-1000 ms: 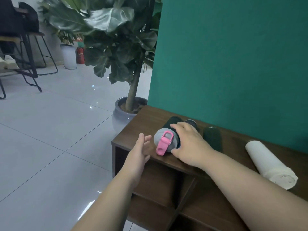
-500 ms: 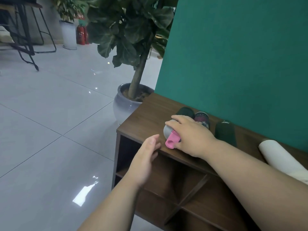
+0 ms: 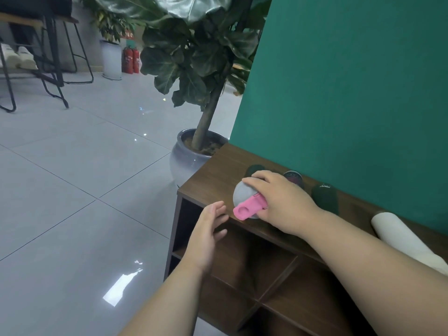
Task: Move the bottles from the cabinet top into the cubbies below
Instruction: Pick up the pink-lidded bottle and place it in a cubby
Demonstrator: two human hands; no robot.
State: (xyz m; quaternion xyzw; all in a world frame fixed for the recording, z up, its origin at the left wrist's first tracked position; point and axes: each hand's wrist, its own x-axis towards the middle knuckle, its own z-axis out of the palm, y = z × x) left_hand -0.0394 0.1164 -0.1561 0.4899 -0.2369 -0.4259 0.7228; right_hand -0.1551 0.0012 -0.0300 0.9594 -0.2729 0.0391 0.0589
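View: you have a single head-worn wide-angle camera, so no second view overlaps it.
Position: you stand above and in front of the cabinet (image 3: 218, 170), off its left corner.
Facing: you look forward and down, toward the green wall (image 3: 351, 88).
Nearness: close; both forearms enter from the bottom edge.
Coverage: cabinet top, upper cubbies (image 3: 244, 253), tiled floor (image 3: 72, 190) and potted plant (image 3: 194, 151) on the left.

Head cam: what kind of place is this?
Probably an office or lobby-type indoor space: glossy tiled floor, a large potted plant beside a teal wall, black metal stools and red fire extinguishers farther back, plus a dark wood cubby cabinet.
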